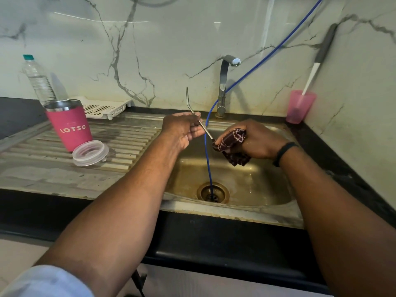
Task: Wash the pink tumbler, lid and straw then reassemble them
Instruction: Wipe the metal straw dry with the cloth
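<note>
Metal straw wiped with a cloth above the sink

A blue hose (207,151) runs from the tap (224,82) into the drain, crossing behind the bent metal straw (196,114). The left hand (182,130) pinches the straw; the right hand (255,139) grips a dark patterned cloth (232,144) around its lower end. The pink tumbler (69,125) and clear lid (90,153) sit on the drainboard (128,138).
</note>
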